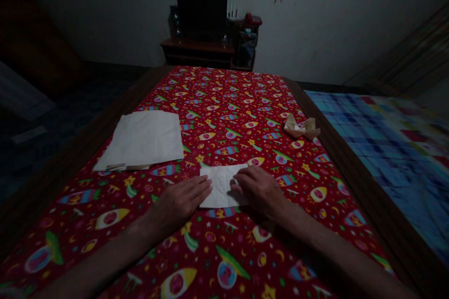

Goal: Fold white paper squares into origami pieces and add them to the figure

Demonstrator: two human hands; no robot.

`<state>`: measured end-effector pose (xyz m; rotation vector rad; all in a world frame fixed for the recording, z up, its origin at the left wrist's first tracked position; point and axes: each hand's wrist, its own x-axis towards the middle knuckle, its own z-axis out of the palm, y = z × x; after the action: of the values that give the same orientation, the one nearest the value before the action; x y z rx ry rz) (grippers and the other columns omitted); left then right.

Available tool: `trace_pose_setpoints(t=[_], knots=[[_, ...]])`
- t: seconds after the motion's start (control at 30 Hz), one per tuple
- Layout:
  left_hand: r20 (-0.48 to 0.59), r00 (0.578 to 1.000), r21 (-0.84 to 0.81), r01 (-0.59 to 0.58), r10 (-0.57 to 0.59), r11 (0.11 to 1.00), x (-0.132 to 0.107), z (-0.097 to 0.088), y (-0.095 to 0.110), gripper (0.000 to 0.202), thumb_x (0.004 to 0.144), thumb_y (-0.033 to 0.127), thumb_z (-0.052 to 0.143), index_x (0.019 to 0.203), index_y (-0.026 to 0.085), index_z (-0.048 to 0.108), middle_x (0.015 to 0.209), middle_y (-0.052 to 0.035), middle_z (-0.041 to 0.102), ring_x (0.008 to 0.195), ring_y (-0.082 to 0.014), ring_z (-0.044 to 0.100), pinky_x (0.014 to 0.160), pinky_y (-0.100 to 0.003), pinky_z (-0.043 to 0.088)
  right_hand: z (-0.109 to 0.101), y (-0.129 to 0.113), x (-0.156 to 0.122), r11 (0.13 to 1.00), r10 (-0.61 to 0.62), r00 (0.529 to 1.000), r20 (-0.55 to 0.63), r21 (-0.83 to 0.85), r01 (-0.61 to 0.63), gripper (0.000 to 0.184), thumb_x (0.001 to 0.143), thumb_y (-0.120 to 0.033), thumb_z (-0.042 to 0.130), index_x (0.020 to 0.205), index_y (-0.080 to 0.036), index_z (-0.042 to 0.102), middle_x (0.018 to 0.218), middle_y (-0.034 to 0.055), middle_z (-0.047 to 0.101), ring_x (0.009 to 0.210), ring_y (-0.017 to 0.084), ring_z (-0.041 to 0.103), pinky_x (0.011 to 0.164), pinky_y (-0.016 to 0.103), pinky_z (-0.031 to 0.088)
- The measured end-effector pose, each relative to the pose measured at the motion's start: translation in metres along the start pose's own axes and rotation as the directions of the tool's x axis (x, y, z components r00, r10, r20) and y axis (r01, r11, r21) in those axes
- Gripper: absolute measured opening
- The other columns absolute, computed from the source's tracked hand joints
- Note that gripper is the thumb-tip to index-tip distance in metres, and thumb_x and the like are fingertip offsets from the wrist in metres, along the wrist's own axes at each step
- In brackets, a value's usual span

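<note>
A small folded sheet of white paper [221, 187] lies flat on the red patterned cloth in front of me, with crease lines across it. My left hand [182, 196] lies palm down, fingers stretched out, their tips on the paper's left edge. My right hand [261, 189] covers the paper's right side; its fingers are bent and closed together at the paper's surface. Its thumb is partly hidden. Beyond my left hand sits a stack of white paper sheets [147, 138]. A folded tan paper shape [301, 127] with raised points stands at the far right.
The red cloth [231, 107] covers a long table with dark wooden edges [336, 159]. Past its far end, a dark screen [201, 11] and speakers stand on a wooden desk [196, 46]. A blue checked cloth [379, 149] spreads at the right. Light in the room is dim.
</note>
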<state>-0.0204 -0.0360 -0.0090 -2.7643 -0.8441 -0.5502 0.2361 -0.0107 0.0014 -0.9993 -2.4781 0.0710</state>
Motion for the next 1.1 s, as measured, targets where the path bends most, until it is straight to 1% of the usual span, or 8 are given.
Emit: trace_pose_setpoints(t=[0.13, 0.23, 0.33, 0.43, 0.7, 0.87, 1.03, 1.1], knots=[[0.027, 0.998, -0.051, 0.055, -0.054, 0.997, -0.005, -0.003, -0.009, 0.035, 0.089, 0.005, 0.037, 0.117, 0.014, 0.057, 0.124, -0.0105, 0.060, 0.119, -0.0212, 0.052, 0.094, -0.038, 0.050, -0.005, 0.012, 0.003, 0.969, 0.246, 0.968, -0.038, 0.023, -0.245, 0.021, 0.090, -0.030, 0.052, 0.104, -0.016, 0.057, 0.098, 0.0107, 0.057, 0.087, 0.020, 0.052, 0.070, 0.031, 0.043], [0.035, 0.995, -0.116, 0.099, -0.095, 0.988, -0.005, -0.002, -0.006, 0.049, 0.081, -0.003, 0.035, 0.123, 0.014, 0.052, 0.126, -0.0102, 0.058, 0.122, -0.0211, 0.049, 0.098, -0.040, 0.048, -0.006, 0.009, 0.000, 0.946, 0.314, 0.950, -0.011, 0.090, -0.311, 0.014, 0.089, -0.029, 0.052, 0.097, -0.018, 0.057, 0.089, 0.0071, 0.056, 0.079, 0.018, 0.052, 0.066, 0.029, 0.043], [0.044, 0.990, -0.204, 0.141, -0.135, 0.969, -0.004, 0.002, -0.003, 0.063, 0.069, -0.007, 0.034, 0.125, 0.015, 0.051, 0.129, -0.0095, 0.055, 0.126, -0.0205, 0.044, 0.101, -0.042, 0.045, -0.005, 0.006, -0.005, 0.932, 0.333, 0.943, -0.027, 0.159, -0.325, 0.007, 0.088, -0.024, 0.052, 0.090, -0.019, 0.056, 0.085, 0.0049, 0.056, 0.075, 0.016, 0.052, 0.064, 0.027, 0.042], [0.049, 0.985, -0.267, 0.175, -0.168, 0.948, -0.002, 0.005, -0.002, 0.067, 0.064, -0.009, 0.033, 0.123, 0.015, 0.053, 0.128, -0.0085, 0.056, 0.125, -0.0191, 0.045, 0.102, -0.041, 0.045, -0.005, 0.008, -0.007, 0.925, 0.340, 0.939, -0.050, 0.198, -0.325, 0.005, 0.087, -0.021, 0.053, 0.091, -0.019, 0.055, 0.085, 0.0044, 0.056, 0.076, 0.016, 0.052, 0.066, 0.027, 0.042], [0.037, 0.977, -0.289, 0.213, -0.211, 0.933, 0.007, -0.001, 0.006, 0.045, 0.080, -0.001, 0.036, 0.113, 0.016, 0.061, 0.124, -0.0083, 0.060, 0.121, -0.0203, 0.050, 0.099, -0.042, 0.048, -0.004, 0.011, -0.011, 0.921, 0.341, 0.940, -0.024, 0.209, -0.329, 0.016, 0.085, -0.025, 0.057, 0.101, -0.020, 0.056, 0.085, 0.0043, 0.054, 0.075, 0.017, 0.050, 0.065, 0.028, 0.042], [0.059, 0.978, -0.284, 0.209, -0.200, 0.936, 0.010, -0.007, 0.010, 0.042, 0.079, 0.002, 0.039, 0.109, 0.017, 0.063, 0.126, -0.0075, 0.059, 0.122, -0.0216, 0.050, 0.100, -0.046, 0.046, -0.004, 0.016, -0.010, 0.926, 0.335, 0.942, 0.023, 0.176, -0.333, 0.033, 0.083, -0.030, 0.061, 0.114, -0.020, 0.052, 0.090, 0.0054, 0.054, 0.079, 0.018, 0.050, 0.067, 0.029, 0.042], [0.062, 0.973, -0.273, 0.231, -0.222, 0.934, 0.012, -0.011, 0.014, 0.037, 0.080, 0.007, 0.041, 0.107, 0.018, 0.064, 0.124, -0.0068, 0.060, 0.120, -0.0218, 0.052, 0.101, -0.045, 0.045, -0.002, 0.020, -0.009, 0.911, 0.346, 0.936, 0.059, 0.215, -0.351, 0.015, 0.084, -0.031, 0.059, 0.094, -0.021, 0.054, 0.088, 0.0036, 0.055, 0.078, 0.016, 0.051, 0.065, 0.027, 0.042], [0.048, 0.973, -0.271, 0.231, -0.227, 0.934, 0.013, -0.010, 0.014, 0.036, 0.082, 0.007, 0.041, 0.107, 0.018, 0.064, 0.123, -0.0071, 0.061, 0.119, -0.0215, 0.053, 0.100, -0.044, 0.046, -0.003, 0.020, -0.008, 0.909, 0.355, 0.934, 0.050, 0.216, -0.357, 0.014, 0.085, -0.032, 0.058, 0.092, -0.021, 0.052, 0.087, 0.0031, 0.055, 0.076, 0.016, 0.051, 0.065, 0.027, 0.042]])
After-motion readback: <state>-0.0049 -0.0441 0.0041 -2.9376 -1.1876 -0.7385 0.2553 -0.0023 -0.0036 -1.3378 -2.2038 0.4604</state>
